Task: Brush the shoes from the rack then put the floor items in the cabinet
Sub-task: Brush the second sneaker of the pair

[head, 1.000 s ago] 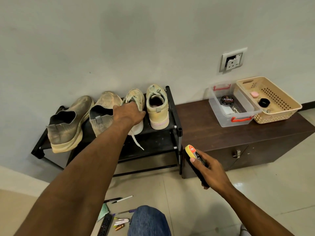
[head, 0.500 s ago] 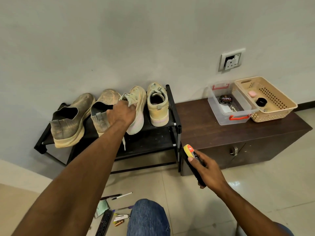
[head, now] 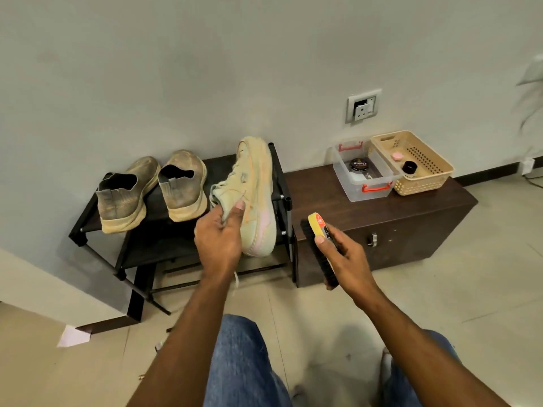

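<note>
My left hand [head: 220, 239] grips a pale green sneaker [head: 255, 201] by its collar and holds it tilted on its side in front of the black shoe rack [head: 85, 227]; its lace hangs down. My right hand [head: 343, 259] holds a shoe brush [head: 320, 248] with a yellow back and black bristles, just right of the sneaker and apart from it. Two tan slip-on shoes [head: 126, 198] [head: 183, 186] stand on the rack's top shelf. I cannot tell whether the sneaker's partner is behind it. The dark brown cabinet [head: 382, 218] stands right of the rack, door shut.
On the cabinet sit a clear box [head: 364, 186] holding a polish tin [head: 359, 165] and a beige basket [head: 411, 163] with small items. A paper scrap [head: 73, 336] and small bits [head: 160, 345] lie on the tiled floor. My knees in jeans fill the lower edge.
My left hand has lifted the green sneaker off the rack and pulled it toward me, turned on its side. My right hand has raised the brush closer to it.
</note>
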